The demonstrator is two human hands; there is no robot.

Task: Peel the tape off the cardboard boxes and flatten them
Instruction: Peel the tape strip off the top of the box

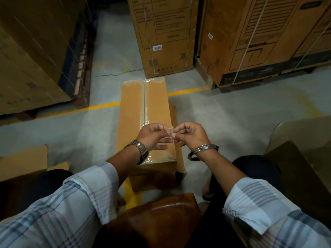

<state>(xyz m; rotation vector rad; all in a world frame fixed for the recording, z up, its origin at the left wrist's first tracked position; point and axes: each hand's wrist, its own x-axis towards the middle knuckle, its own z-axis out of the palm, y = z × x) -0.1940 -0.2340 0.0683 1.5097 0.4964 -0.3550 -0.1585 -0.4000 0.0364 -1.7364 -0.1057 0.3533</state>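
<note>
— What hems us in, starting at the left?

— We have a stacked pallet of cartons point(34, 56) at far left, flat cardboard sheets point(21, 161) by our left knee, then bare grey floor point(75, 133) crossed by a yellow line point(100, 105). That floor is the open room on both sides of the long cardboard box point(141, 108).

— And the box itself?

— It lies between our knees, its long axis running straight away from us, with clear tape point(145, 104) along the centre seam. Its far end nears an upright carton point(161, 36).

— The hands?

— Our left hand point(154, 136) and right hand point(189, 134) meet above the near end, each pinched shut on a small tape scrap point(169, 131) stretched between them.

— The right edge?

— Strapped cartons point(259, 38) and dark cardboard point(300, 158) close it.
</note>
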